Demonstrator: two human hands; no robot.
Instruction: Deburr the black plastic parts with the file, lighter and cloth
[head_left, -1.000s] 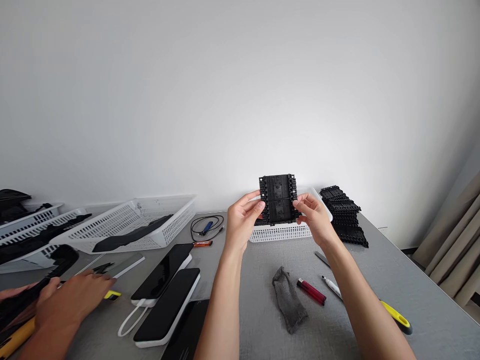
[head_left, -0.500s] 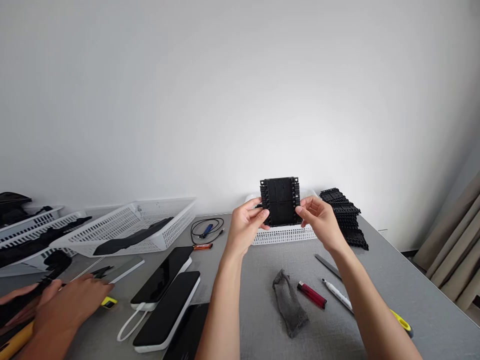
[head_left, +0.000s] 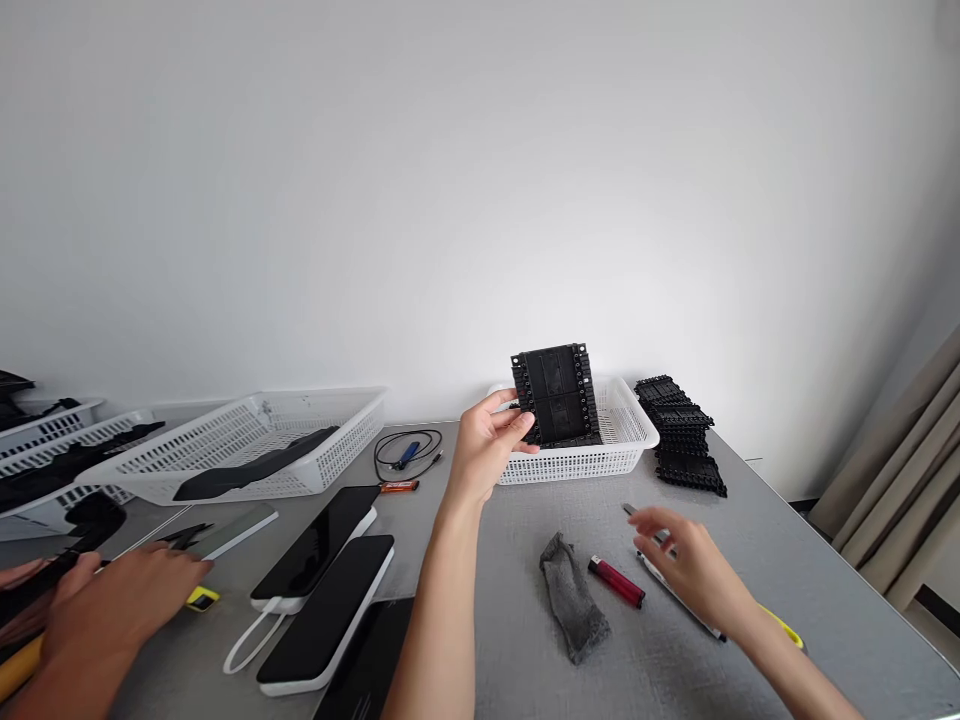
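My left hand (head_left: 484, 445) grips the lower left edge of a black plastic panel (head_left: 555, 395) with rows of small round holes along both sides. It holds the panel upright and slightly tilted over a white perforated basket (head_left: 611, 462); more black parts show behind it. My right hand (head_left: 694, 570) is apart from the panel, fingers loosely curled with gaps between them, above a white marker (head_left: 654, 572) and a grey flat strip (head_left: 628, 510). A red lighter (head_left: 616, 582) and a crumpled grey cloth (head_left: 574, 600) lie left of it.
Several black panels (head_left: 682, 420) are stacked right of the basket. A yellow handle (head_left: 784, 627) is partly hidden behind my right forearm. Black-topped white devices (head_left: 330, 610), a coiled cable (head_left: 409, 432) and a large white basket (head_left: 345, 455) are leftward. Another person's hand (head_left: 124, 605) works far left.
My right hand has let go of the panel and moved down toward the marker. My left hand keeps the panel, which now leans a little. The view has shifted slightly.
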